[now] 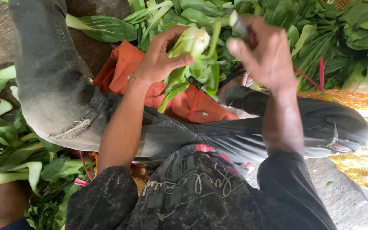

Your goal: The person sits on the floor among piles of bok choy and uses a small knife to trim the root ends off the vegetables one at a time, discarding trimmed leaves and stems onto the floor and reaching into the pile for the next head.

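My left hand point(160, 57) grips a head of bok choy point(190, 47) by its pale stalk end, its green leaves hanging down toward my lap. Close to its right, my right hand point(265, 53) is closed around a small knife point(238, 24), whose blurred blade tip points up and to the left, just above the stalk. Both hands are raised over my crossed legs in grey jeans point(60, 98).
A large pile of leafy greens point(329, 38) lies ahead. More bok choy point(18, 157) lies at my left. An orange cloth point(120, 72) rests under the hands. A yellow mesh sack point(363, 157) lies at the right on the concrete floor.
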### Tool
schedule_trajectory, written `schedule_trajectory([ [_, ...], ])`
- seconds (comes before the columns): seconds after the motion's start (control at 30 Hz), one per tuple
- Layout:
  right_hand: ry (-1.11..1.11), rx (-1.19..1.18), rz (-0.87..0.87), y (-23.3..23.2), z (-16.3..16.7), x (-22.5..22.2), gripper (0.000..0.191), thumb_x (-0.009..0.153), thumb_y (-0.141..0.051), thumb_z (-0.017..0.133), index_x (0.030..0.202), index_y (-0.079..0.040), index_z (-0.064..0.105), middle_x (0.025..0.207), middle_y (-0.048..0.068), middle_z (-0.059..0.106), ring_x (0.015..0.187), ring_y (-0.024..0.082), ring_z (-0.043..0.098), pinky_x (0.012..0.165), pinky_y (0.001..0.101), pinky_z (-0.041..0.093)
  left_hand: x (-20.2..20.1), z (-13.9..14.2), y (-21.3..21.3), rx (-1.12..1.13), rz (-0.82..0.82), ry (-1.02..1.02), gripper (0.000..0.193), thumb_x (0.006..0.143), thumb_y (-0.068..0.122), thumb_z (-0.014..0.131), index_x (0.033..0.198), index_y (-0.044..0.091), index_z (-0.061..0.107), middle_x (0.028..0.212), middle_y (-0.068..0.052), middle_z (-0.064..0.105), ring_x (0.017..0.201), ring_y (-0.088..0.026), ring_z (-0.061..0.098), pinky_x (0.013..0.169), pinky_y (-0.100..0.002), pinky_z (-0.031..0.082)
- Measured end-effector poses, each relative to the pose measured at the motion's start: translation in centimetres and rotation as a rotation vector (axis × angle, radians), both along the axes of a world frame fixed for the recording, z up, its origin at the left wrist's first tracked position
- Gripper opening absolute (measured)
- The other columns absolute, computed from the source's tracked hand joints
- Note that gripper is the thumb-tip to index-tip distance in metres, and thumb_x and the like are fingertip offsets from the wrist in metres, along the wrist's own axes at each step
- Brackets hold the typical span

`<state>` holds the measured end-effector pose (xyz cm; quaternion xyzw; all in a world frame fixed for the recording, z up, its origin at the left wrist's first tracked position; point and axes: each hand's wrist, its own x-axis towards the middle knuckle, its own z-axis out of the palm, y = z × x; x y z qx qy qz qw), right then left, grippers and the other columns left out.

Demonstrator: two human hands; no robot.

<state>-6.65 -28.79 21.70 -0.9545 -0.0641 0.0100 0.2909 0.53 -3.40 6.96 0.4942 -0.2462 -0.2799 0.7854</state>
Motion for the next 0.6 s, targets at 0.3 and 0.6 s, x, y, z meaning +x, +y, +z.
schedule_trajectory([
  [0.3, -0.069, -0.033, 0.208, 3.2, -0.9, -0.8, 0.039, 0.117, -0.035, 0.061, 0.128, -0.001, 0.045, 0.077, 0.008, 0.063, 0.068, 0.027, 0.068, 0.064, 0.0388, 0.053, -0.4, -0.3, -0.2, 0.051, 0.035, -0.073, 0.046, 0.085, 0.019, 0.092, 0.12, -0.002, 0.071, 0.113, -0.002, 0.072, 0.103, -0.01, 0.065, 0.093, -0.027, 0.053],
  [0.6, -0.053, -0.018, 0.268, 3.1, -0.3, -1.3, 0.05, 0.111, -0.038, 0.065, 0.13, 0.003, 0.043, 0.076, 0.008, 0.064, 0.067, 0.028, 0.067, 0.061, 0.0386, 0.052, -0.2, 1.8, 0.2, 0.096, 0.019, -0.26, 0.037, 0.089, 0.008, 0.087, 0.123, 0.003, 0.074, 0.11, -0.005, 0.07, 0.103, -0.015, 0.067, 0.094, -0.03, 0.053],
])
